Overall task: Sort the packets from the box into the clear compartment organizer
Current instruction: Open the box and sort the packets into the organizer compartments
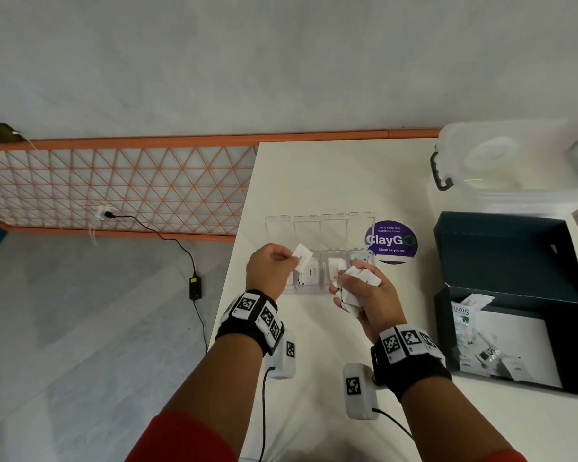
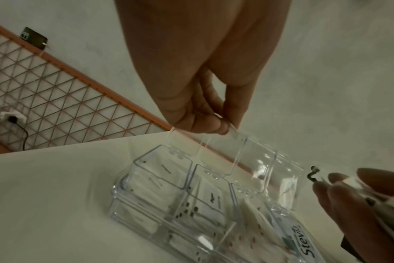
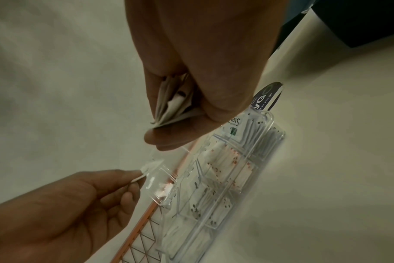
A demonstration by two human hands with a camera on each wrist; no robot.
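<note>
My left hand [image 1: 270, 266] pinches 1 packet [image 1: 301, 253] just above the organizer [image 1: 317, 261], over its left cells, long axis tilted. My right hand [image 1: 364, 295] clutches a bunch [image 1: 359, 278] beside it.

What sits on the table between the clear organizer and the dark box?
A round purple ClayGo sticker lies beside the organizer; toward the box the table is bare. Head view.

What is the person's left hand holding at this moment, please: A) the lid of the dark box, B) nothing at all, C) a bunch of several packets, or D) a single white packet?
D: the left hand pinches one white packet over the clear compartment organizer, while the right hand grips the bunch of packets.
</note>
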